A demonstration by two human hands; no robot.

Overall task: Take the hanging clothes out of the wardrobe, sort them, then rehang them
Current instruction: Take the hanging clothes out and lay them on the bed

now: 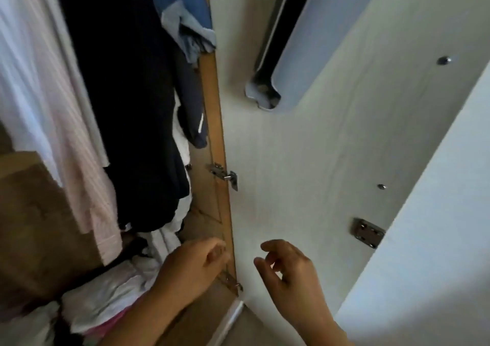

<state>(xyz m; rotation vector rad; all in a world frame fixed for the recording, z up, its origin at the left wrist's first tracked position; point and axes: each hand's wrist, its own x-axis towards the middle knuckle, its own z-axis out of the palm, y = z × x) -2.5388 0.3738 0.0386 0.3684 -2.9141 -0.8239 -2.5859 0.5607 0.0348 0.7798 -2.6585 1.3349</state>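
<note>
From the head camera, looking down into the open wardrobe: the hanging clothes fill the ten-to-twelve o'clock part of the view, a pale pink striped cotton shirt at nine o'clock, a long dark navy garment beside it, and a blue denim piece with a rolled cuff up at twelve, pressed against the tan wooden side panel. Each one hangs with its long axis running top to bottom, hems pointing down toward a heap of white and pink folded laundry at seven o'clock. The left hand sits low at six o'clock, its grip loosely curled and holding nothing, knuckles near the lower metal hinge. The right hand hovers at five o'clock before the white inner face of the open door, fingers relaxed and spread, also empty. I'd judge these garments light, soft and floppy; the shirt would slide or crease if pinched at the hem. Better to reach up for the hanger hooks or shoulders, which lie out of sight above the frame, and lift several together. The navy piece looks the heaviest. A grey-blue fitting is mounted on the door at one o'clock.
</note>
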